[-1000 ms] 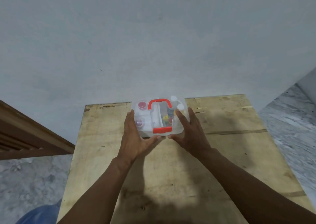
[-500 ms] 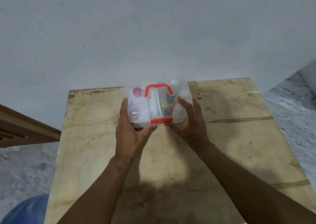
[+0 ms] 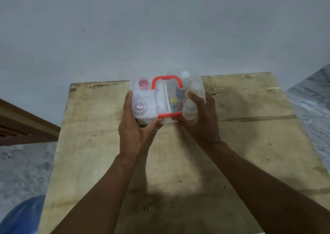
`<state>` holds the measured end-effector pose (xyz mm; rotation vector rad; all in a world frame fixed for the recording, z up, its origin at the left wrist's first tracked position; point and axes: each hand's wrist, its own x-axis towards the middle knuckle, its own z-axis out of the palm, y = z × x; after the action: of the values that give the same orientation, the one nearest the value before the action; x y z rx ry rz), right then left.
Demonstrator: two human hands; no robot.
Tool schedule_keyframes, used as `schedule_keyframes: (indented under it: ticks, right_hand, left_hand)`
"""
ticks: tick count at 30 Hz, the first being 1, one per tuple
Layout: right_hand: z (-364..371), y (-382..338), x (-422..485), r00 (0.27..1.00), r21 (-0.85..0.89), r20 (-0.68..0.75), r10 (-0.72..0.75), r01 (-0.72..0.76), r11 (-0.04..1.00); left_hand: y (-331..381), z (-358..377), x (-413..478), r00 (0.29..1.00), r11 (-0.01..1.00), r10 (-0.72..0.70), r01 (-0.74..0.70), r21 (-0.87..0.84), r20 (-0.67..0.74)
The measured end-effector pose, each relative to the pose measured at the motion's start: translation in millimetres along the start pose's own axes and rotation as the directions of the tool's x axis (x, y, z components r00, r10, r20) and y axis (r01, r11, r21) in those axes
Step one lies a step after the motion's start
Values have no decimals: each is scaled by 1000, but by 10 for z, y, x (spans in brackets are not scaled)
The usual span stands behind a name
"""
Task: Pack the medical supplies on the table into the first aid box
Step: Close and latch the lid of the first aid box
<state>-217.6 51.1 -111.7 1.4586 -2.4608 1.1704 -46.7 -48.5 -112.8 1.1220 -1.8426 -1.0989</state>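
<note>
Grey wall (image 3: 160,28) behind, bare plywood desk (image 3: 250,144) against it. Clear plastic box (image 3: 148,108) is at the desk's far edge, about centre, lid closed. Its long axis runs left-right, parallel to that far edge. Red latch (image 3: 170,115) on the front wall faces the person; red handle (image 3: 167,77) is on the lid with its bar toward the wall. Can't tell whether the base rests on the desk or is just off it. Grip: left hand (image 3: 132,128) holds the near-left corner, fingers (image 3: 129,99) laid along the left end wall, thumb across the front just under the latch. On the other side, right hand (image 3: 202,124) holds the near-right corner, fingers curled over the right part of the lid, thumb at the front by the latch's right end. The two thumbs nearly meet below the latch. Seen through the lid: red caps (image 3: 143,84) in the left part, one behind the other; white tube (image 3: 160,98) in the middle, lying front-to-back; small yellow-capped bottle (image 3: 173,101) right of it; white caps (image 3: 185,74) at far right, just beyond the right fingertips. Other contents are too blurred to call. Both forearms cross the near half of the desk, with a shadow between them. Off the desk: wooden frame (image 3: 23,124) to the left, grey floor (image 3: 23,171) under it, blue object (image 3: 21,214) bottom left, unidentifiable.
</note>
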Motion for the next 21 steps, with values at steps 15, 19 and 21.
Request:
schedule_keyframes:
  ticks: [15, 19, 21]
  right_hand:
    - [-148, -86, 44, 982, 246, 87, 169, -186, 951]
    - [-138, -83, 89, 977, 243, 86, 193, -209, 947]
    - [-123, -73, 137, 975, 236, 78, 206, -219, 947]
  left_hand:
    - [106, -28, 45, 999, 1000, 9, -10, 24, 42]
    - [103, -44, 107, 998, 998, 60, -60, -13, 10]
    - [109, -37, 161, 998, 998, 59, -59, -17, 8]
